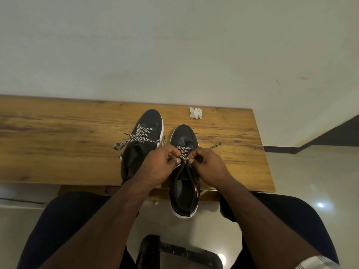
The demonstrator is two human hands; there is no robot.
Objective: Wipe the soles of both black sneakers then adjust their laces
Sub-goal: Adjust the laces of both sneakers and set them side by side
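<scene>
Two black sneakers with white soles stand upright on a wooden table (58, 136), toes pointing away from me. The left sneaker (149, 123) has loose black-and-white zigzag laces (136, 140) spread across its tongue. The right sneaker (184, 136) overhangs the table's near edge with its heel. My left hand (157, 166) and my right hand (209, 164) meet over its tongue, each pinching the right sneaker's laces (183, 155) between thumb and fingers. One lace end (216, 145) trails on the table to the right.
A crumpled white tissue (196, 113) lies near the table's far edge, against the pale wall. My knees in dark trousers flank a glossy floor below. A dark object (174, 253) sits on the floor between my legs.
</scene>
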